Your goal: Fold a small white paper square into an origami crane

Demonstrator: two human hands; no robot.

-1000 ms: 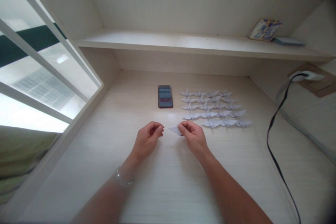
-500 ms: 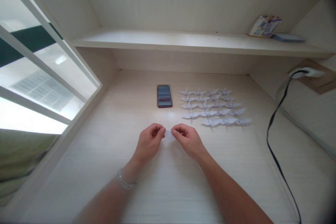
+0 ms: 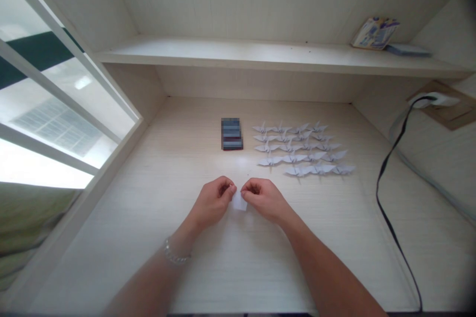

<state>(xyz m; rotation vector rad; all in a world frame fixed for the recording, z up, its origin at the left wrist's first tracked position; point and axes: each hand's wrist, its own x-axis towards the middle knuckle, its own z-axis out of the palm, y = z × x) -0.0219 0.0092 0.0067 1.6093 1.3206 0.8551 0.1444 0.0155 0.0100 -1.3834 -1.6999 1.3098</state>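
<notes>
Both my hands meet over the middle of the pale wooden desk (image 3: 148,237) and pinch a small piece of white paper (image 3: 239,201) between them. My left hand (image 3: 213,201) grips its left edge with curled fingers; a bead bracelet circles that wrist. My right hand (image 3: 262,199) grips the right edge the same way. The paper hangs just below the fingertips. Beyond my right hand lie several folded paper cranes (image 3: 303,148) set out in neat rows. A small dark stack (image 3: 231,134), blurred out, lies left of the cranes.
A shelf (image 3: 230,54) runs across the back, with a printed packet (image 3: 375,32) at its right end. A black cable (image 3: 388,198) runs from a wall socket (image 3: 435,101) down the desk's right side. A white railing (image 3: 63,84) and window are on the left.
My left hand closed in and took hold of the paper that my right hand alone held a second ago. The paper now hangs lower between both hands.
</notes>
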